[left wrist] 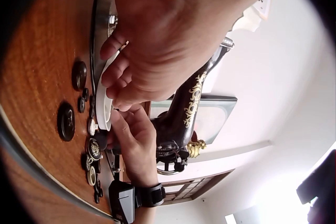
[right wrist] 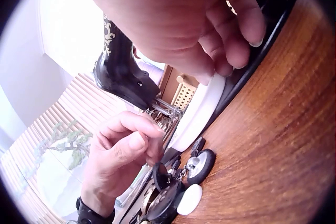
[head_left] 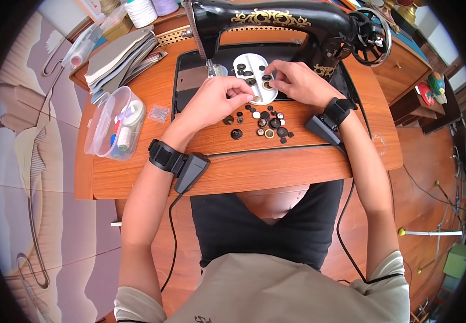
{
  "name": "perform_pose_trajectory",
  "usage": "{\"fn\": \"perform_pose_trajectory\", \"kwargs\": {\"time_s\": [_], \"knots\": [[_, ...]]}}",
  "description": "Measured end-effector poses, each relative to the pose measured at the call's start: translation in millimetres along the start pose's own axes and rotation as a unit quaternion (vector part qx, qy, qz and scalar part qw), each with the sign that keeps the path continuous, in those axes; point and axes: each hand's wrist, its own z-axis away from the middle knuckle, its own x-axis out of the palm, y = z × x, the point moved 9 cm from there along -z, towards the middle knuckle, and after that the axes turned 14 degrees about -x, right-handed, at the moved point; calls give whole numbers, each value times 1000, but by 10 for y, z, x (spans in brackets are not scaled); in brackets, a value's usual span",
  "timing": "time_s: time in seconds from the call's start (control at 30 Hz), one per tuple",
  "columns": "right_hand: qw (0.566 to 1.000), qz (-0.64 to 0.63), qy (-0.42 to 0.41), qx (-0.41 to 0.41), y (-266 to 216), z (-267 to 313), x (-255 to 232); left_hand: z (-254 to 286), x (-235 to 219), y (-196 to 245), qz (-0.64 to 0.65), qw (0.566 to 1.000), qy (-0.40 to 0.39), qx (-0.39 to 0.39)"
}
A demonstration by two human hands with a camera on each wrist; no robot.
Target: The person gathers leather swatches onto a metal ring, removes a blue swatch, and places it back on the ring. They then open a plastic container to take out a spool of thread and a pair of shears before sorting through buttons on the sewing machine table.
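Note:
A white divided oval tray (head_left: pixel 248 58) lies on the machine bed with several dark and brass-coloured buttons in its compartments. At its near end my left hand (head_left: pixel 219 97) has thumb and forefinger drawn together, with a small tan button (head_left: pixel 256 99) right at their tips. My right hand (head_left: pixel 300 83) reaches over the tray's right side, thumb and forefinger apart beside a dark button (head_left: pixel 267 78) and a brass-rimmed button (head_left: pixel 267 85). The right wrist view has the right hand (right wrist: pixel 173 24) close above the tray rim (right wrist: pixel 199 111). Loose buttons (head_left: pixel 265 123) lie on the wood before the tray.
A black sewing machine (head_left: pixel 270 21) with gold ornament stands behind the tray, its handwheel (head_left: pixel 372 40) at the right. On the left are an open plastic box (head_left: pixel 120 126) with thread spools, a small clear packet (head_left: pixel 158 113) and stacked fabric swatches (head_left: pixel 117 59).

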Motion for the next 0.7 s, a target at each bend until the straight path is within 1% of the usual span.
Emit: {"fn": "perform_pose_trajectory", "kwargs": {"time_s": [0.07,0.13,0.17,0.23,0.33,0.43,0.53,0.63,0.67,0.7], "knots": [[1000,1,2,-2,13,6,-8,-20,18,-44,3,1000,-6,-6],[1000,2,5,-3,7,5,-19,-25,81,-58,0,999,-37,3],[1000,0,-3,4,6,6,-12,-22,82,-63,1,999,-36,3],[1000,0,-11,10,2,7,-3,-2,78,-12,-1,999,-34,35],[1000,23,-7,9,18,12,-20,8,76,11,4,999,-33,39],[999,42,7,5,38,18,-61,9,79,26,-6,998,-35,43],[999,22,27,3,-71,1,-165,15,69,43,-10,998,-34,46],[998,-21,-23,45,-147,-1,-147,13,67,41,-15,998,-30,49],[998,-20,-25,45,-162,4,-147,14,62,47,-14,998,-29,49],[997,-45,-57,20,-220,7,-79,18,62,58,-22,998,-28,52]]}}
